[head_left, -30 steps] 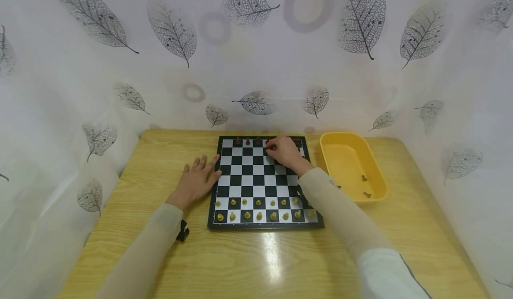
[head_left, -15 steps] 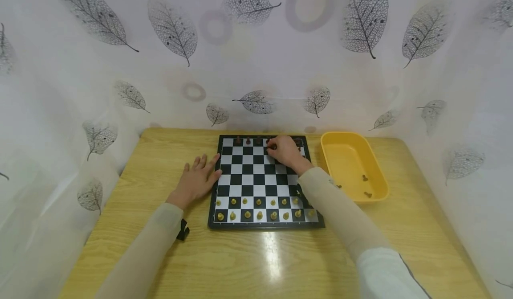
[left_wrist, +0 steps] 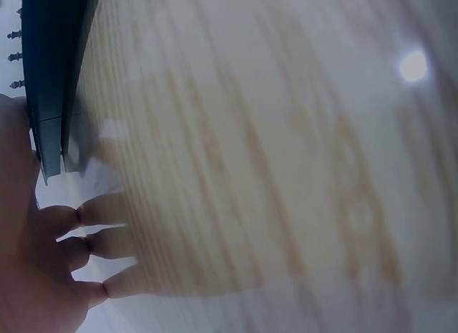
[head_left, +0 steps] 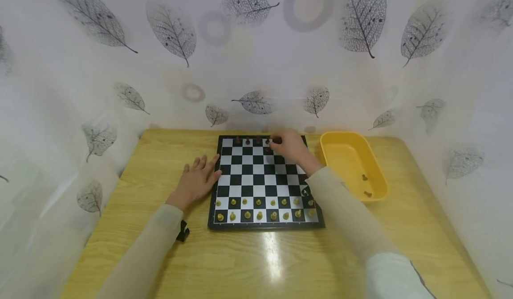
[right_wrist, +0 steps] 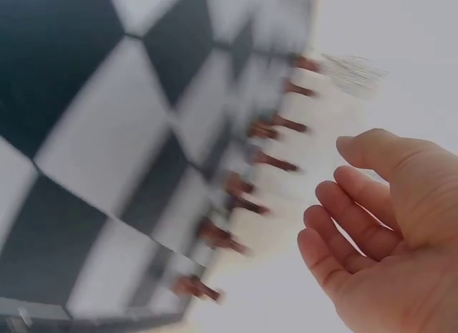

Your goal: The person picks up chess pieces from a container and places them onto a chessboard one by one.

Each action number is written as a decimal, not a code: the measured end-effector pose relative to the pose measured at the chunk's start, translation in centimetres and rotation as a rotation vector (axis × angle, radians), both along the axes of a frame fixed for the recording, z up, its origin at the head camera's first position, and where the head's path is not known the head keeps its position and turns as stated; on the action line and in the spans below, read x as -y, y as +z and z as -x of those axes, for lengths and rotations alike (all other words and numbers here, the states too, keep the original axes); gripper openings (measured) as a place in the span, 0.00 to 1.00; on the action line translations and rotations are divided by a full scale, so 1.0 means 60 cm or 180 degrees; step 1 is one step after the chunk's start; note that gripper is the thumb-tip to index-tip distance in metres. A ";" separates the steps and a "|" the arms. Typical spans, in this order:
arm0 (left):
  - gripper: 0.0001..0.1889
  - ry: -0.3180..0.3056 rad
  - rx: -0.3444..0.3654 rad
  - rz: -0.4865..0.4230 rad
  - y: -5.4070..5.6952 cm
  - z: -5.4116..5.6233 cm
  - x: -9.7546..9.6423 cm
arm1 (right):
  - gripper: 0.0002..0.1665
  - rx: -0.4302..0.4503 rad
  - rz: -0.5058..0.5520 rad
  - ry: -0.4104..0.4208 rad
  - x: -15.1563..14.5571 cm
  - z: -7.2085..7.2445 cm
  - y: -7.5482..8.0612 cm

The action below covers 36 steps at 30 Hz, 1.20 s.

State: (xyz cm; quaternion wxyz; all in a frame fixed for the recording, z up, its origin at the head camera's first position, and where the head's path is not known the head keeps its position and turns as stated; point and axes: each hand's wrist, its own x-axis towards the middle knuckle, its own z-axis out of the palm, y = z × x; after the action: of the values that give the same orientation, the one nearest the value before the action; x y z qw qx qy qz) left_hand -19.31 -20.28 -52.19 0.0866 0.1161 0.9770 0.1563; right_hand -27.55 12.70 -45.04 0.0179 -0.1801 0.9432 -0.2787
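Note:
A black-and-white chessboard (head_left: 247,169) lies on the wooden table. My left hand (head_left: 195,183) rests flat with fingers spread, thumb and index fingertip at the board's left edge. Over the far right of the board is my right hand (head_left: 291,146). In the right wrist view, that hand (right_wrist: 390,240) has loosely bent fingers with nothing between them, apart from the reddish-brown chess pieces (right_wrist: 275,160). Several of these dark pieces (head_left: 247,141) stand along the far row, and one pawn (head_left: 267,149) stands before them. The hand hides part of that row.
Two rows of yellow chess pieces (head_left: 259,216) stand at the board's near side. A yellow tray (head_left: 346,158) sits right of the board, with a few small pieces (head_left: 364,177) in it. A patterned curtain (head_left: 256,67) hangs behind the table.
My right hand has let go of a dark pawn, which now stands on the second row, and has shifted slightly right and away. My left hand has stayed still.

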 end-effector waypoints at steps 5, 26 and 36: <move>0.36 -0.0006 -0.0042 0.0008 0.003 0.002 0.002 | 0.20 0.0031 0.0327 -0.0139 -0.047 -0.025 0.048; 0.37 -0.0041 -0.0030 0.0003 -0.004 -0.001 0.002 | 0.23 0.0028 0.0163 -0.0705 -0.303 -0.128 0.033; 0.37 -0.0028 -0.0050 0.0001 -0.004 0.002 0.001 | 0.23 0.0565 -0.0127 -0.0628 -0.341 -0.161 0.004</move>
State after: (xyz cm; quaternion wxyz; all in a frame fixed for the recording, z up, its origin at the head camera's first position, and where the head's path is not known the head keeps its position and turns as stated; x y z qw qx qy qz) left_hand -19.46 -20.33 -52.45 0.0796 0.1216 0.9772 0.1548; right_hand -17.87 33.16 -44.77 0.0774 -0.0607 0.9564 -0.2751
